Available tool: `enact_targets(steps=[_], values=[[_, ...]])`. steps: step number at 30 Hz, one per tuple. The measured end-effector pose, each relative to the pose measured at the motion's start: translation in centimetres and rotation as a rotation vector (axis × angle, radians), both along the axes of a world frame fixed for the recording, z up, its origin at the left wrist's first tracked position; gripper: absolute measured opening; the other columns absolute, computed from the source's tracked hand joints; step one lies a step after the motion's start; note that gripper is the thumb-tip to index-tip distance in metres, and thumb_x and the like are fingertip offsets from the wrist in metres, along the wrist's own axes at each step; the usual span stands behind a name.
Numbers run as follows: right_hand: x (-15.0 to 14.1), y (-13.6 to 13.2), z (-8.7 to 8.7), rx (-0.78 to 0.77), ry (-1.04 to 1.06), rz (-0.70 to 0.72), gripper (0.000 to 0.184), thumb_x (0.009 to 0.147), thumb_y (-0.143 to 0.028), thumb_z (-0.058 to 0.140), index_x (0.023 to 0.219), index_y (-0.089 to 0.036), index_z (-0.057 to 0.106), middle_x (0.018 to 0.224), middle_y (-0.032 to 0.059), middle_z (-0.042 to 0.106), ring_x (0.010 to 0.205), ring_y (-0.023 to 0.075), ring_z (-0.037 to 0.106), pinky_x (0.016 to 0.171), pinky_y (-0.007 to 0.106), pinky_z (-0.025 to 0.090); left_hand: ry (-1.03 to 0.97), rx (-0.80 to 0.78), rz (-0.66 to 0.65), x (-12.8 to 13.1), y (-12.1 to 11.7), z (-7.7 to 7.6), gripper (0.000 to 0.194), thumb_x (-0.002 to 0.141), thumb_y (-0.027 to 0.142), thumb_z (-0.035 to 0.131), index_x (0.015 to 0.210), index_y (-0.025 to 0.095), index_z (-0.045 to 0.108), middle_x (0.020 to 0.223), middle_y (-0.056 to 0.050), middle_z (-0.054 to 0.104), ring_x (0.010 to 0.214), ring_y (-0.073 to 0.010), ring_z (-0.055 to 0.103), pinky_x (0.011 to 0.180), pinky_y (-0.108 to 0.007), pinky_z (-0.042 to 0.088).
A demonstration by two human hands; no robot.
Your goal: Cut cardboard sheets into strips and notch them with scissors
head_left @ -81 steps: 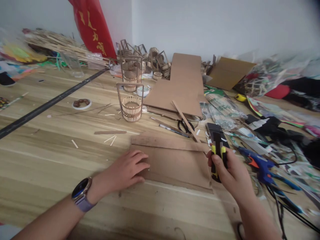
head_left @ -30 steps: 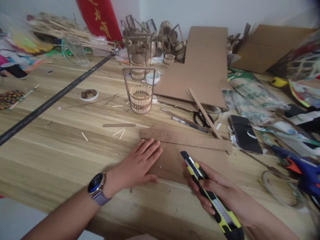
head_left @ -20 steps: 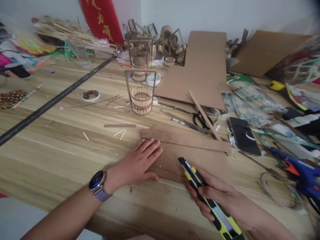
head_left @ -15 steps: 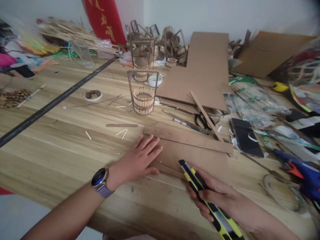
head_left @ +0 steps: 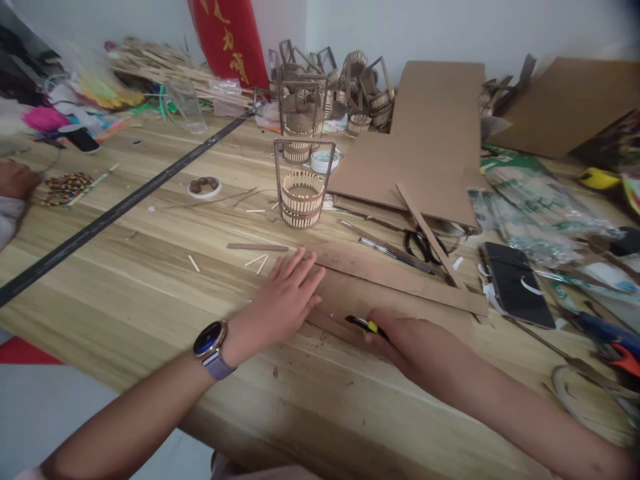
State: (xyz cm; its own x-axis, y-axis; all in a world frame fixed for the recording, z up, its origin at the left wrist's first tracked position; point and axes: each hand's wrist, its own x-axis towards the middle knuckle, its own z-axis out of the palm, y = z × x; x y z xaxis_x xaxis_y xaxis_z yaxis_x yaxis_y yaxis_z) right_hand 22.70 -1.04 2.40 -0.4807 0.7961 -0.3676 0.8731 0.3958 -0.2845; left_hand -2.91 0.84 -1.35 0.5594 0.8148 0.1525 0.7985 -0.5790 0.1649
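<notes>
My left hand (head_left: 280,293) lies with fingers spread on the left end of a flat piece of cardboard (head_left: 345,293), a watch on its wrist. A long cardboard strip (head_left: 400,279) rests across the upper part of that piece. Gripped in my right hand (head_left: 407,343) is a yellow and black utility knife (head_left: 367,325), its tip pointing left over the cardboard's lower part. Most of the knife's body is hidden by my hand. Beyond the cardboard stands a small bucket-shaped basket (head_left: 301,200) of wooden sticks with a tall square handle.
A large cardboard sheet (head_left: 425,153), pens (head_left: 395,255), scissors (head_left: 420,247) and a phone (head_left: 517,283) lie to the right. A black metal bar (head_left: 130,200) crosses the left side. Another person's hand (head_left: 17,179) is at the far left, near colourful beads (head_left: 67,188). More baskets stand behind.
My right hand has turned over, palm down, and the knife has swung lower and flatter toward the cardboard. The view has shifted left, bringing another person's hand into sight.
</notes>
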Motion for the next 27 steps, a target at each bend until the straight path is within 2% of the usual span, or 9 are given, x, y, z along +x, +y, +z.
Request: enact_targets(steps=[3, 6, 10, 16, 23, 27], values=[[-1.3, 0.0, -0.3, 0.068, -0.139, 0.108, 0.019, 0.101, -0.029, 0.045, 0.099, -0.020, 0.061, 0.083, 0.0123, 0.078, 0.077, 0.0307, 0.076, 0.055, 0.030, 0.039, 0.004, 0.006, -0.014, 0.6, 0.4, 0.7, 0.046, 0.106, 0.030, 0.038, 0.146, 0.009, 0.047, 0.161, -0.023, 0.037, 0.154, -0.0381, 0.022, 0.121, -0.061, 0.023], [-2.1, 0.0, -0.4, 0.081, -0.167, 0.144, 0.018, 0.101, -0.028, 0.046, 0.096, -0.020, 0.062, 0.081, 0.0108, 0.078, 0.075, 0.0289, 0.076, 0.051, 0.028, 0.036, 0.018, 0.030, -0.089, 1.7, 1.1, 0.6, 0.046, 0.107, 0.028, 0.037, 0.148, 0.009, 0.045, 0.163, -0.024, 0.033, 0.155, -0.0371, 0.019, 0.122, -0.060, 0.023], [-2.6, 0.0, 0.1, 0.075, -0.204, 0.152, 0.018, 0.099, -0.025, 0.047, 0.100, -0.019, 0.064, 0.080, 0.0108, 0.079, 0.073, 0.0299, 0.077, 0.049, 0.028, 0.035, 0.019, 0.067, -0.153, 3.2, 2.4, -0.6, 0.049, 0.107, 0.031, 0.039, 0.150, 0.009, 0.042, 0.163, -0.024, 0.032, 0.155, -0.0387, 0.019, 0.122, -0.061, 0.022], [-3.2, 0.1, 0.7, 0.048, -0.252, 0.155, 0.022, 0.100, -0.024, 0.047, 0.109, -0.017, 0.066, 0.083, 0.0125, 0.080, 0.076, 0.0307, 0.078, 0.048, 0.028, 0.040, 0.010, 0.062, -0.157, 3.9, 3.4, -2.1, 0.052, 0.106, 0.037, 0.042, 0.149, 0.009, 0.043, 0.162, -0.023, 0.035, 0.154, -0.0369, 0.022, 0.123, -0.058, 0.021], [-3.8, 0.1, 1.2, 0.005, -0.290, 0.160, 0.022, 0.101, -0.020, 0.046, 0.109, -0.014, 0.066, 0.087, 0.0135, 0.081, 0.080, 0.0322, 0.078, 0.050, 0.031, 0.044, 0.011, 0.052, -0.144, 3.8, 3.3, -2.2, 0.051, 0.106, 0.038, 0.041, 0.148, 0.010, 0.045, 0.162, -0.021, 0.037, 0.154, -0.0356, 0.025, 0.123, -0.055, 0.022], [-4.0, 0.2, 1.4, 0.009, -0.306, 0.161, 0.021, 0.101, -0.018, 0.047, 0.110, -0.015, 0.065, 0.087, 0.0130, 0.081, 0.079, 0.0303, 0.079, 0.049, 0.028, 0.042, 0.007, 0.071, -0.146, 3.8, 3.2, -2.3, 0.051, 0.106, 0.038, 0.041, 0.148, 0.009, 0.046, 0.160, -0.021, 0.039, 0.152, -0.0361, 0.028, 0.123, -0.054, 0.023]])
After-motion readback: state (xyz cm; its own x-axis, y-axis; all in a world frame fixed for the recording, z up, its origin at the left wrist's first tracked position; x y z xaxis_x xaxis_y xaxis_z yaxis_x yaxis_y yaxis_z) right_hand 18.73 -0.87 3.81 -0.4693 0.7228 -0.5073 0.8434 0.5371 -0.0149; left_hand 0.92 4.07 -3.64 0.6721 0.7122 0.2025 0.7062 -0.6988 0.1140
